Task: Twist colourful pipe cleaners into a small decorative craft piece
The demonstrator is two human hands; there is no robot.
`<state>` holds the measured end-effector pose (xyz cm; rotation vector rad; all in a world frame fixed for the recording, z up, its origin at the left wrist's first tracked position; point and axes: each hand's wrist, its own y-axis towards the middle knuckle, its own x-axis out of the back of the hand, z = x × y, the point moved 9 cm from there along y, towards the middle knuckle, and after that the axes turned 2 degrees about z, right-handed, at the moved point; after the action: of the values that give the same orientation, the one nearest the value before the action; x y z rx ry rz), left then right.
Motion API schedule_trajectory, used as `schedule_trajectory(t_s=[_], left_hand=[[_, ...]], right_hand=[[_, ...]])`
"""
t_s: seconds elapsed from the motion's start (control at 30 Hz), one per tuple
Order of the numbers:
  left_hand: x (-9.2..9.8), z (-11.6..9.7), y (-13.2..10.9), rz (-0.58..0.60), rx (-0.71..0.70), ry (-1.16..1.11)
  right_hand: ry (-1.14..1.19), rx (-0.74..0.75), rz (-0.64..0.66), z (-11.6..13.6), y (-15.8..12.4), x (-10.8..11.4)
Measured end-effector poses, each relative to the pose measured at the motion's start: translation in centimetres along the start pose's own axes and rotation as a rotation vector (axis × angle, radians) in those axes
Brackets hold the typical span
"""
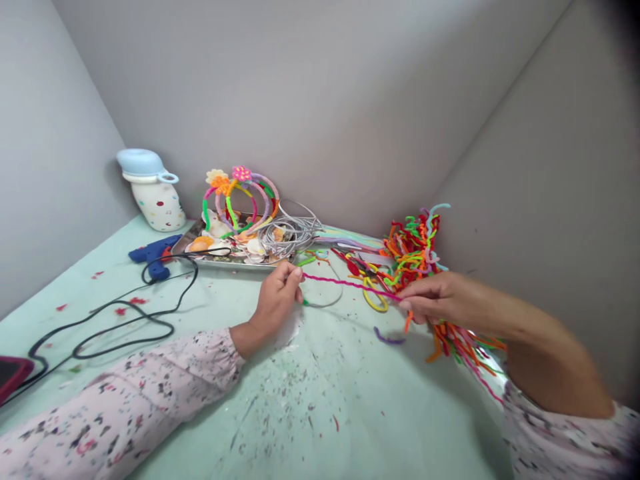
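- The pink pipe cleaner (350, 287) stretches nearly straight in the air above the table, between the two hands.
- The left hand (277, 301) pinches one end of it, fingers curled and pressed together, with a short green end showing just below them.
- The right hand (430, 297) has its fingers pressed together on the other end, and also grips a thick bunch of multicoloured pipe cleaners (415, 257), which fans out above and below the hand.
- A thin grey wire loop (327, 293) lies just beside the left hand.
- A loose purple pipe cleaner (389, 337) lies on the table below the stem, near the right hand.
- A yellow ring (375, 300) and red-and-yellow scissors (363, 270) lie behind the stem, partly tangled with other strands.
- Farther back sits a metal tray (225, 262) of seashells, with a coil of grey cord (290, 230) and pipe-cleaner headbands (240, 197) topped with flowers.
- To the left are a blue glue gun (153, 257), its black cable (120, 327) looping across the table, and a white dotted bottle (155, 200) with a pale blue lid.
- The pale mint table (320, 427) is flecked with dark specks and red scraps, and a dark object with a red edge (11, 373) sits at its left edge.
- Pale grey walls (320, 87) meet in a corner behind the table.
- Both forearms end in speckled pale pink sleeves (125, 407).
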<state>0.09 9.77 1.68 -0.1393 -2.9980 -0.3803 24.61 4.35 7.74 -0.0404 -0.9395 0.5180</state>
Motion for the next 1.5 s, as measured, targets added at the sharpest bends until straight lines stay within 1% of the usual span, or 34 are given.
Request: schedule_trajectory(t_s=[0.1,0.27,0.33,0.47,0.6,0.67,0.73,0.8,0.87,1.07,1.13,1.2,1.27,1.33,1.43,1.5], left_hand=[[0.3,0.3,0.2,-0.033,0.004,0.020],[0.4,1.3,0.6,-0.081,0.055,-0.041],[0.5,1.6,0.8,-0.099,0.070,-0.076],[0.3,1.8,0.9,-0.100,0.093,-0.129],[0.1,1.2,0.5,-0.077,0.077,-0.109],[0.0,0.6,0.3,-0.058,0.052,-0.117],[-0.1,0.0,0.2,-0.028,0.007,-0.127],[0.0,-0.1,0.2,-0.025,-0.001,-0.147],[0.1,0.0,0.4,-0.027,0.011,-0.172],[-0.6,0.0,0.6,0.037,0.029,-0.186],[-1.0,0.0,0.5,0.068,0.025,-0.186],[-1.5,-0.1,0.3,0.109,0.006,-0.155],[-2.0,-0.1,0.1,0.158,-0.016,-0.085],[-2.6,-0.1,-0.2,0.215,-0.032,0.038],[-3.1,-0.3,-0.7,0.283,-0.052,0.219],[-3.2,-0.7,-1.0,0.292,-0.057,0.293]], right_hand=[[0.067,-0.058,0.073,-0.3,-0.7,-0.1],[0.154,-0.132,0.178,-0.5,-1.3,-1.2],[0.165,-0.135,0.175,-0.5,-1.4,-1.3],[0.193,-0.150,0.138,-0.7,-1.5,-0.7],[0.242,-0.173,0.141,-1.6,-1.7,-0.2],[0.257,-0.170,0.112,-2.0,-1.8,0.2],[0.261,-0.139,0.045,-2.2,-1.8,1.1],[0.264,-0.106,-0.033,-2.4,-1.8,2.0],[0.261,-0.114,-0.133,-2.7,-1.8,3.2],[0.259,-0.172,-0.546,-3.5,-2.6,7.0],[0.316,-0.173,-0.669,-3.8,-2.9,7.7],[0.412,-0.142,-0.768,-4.0,-3.0,8.1],[0.517,-0.090,-0.832,-4.2,-2.9,8.3],[0.593,-0.046,-0.879,-4.2,-2.8,8.3],[0.638,-0.002,-0.939,-3.7,-3.1,8.5],[0.628,0.044,-0.986,-2.8,-3.4,8.8]])
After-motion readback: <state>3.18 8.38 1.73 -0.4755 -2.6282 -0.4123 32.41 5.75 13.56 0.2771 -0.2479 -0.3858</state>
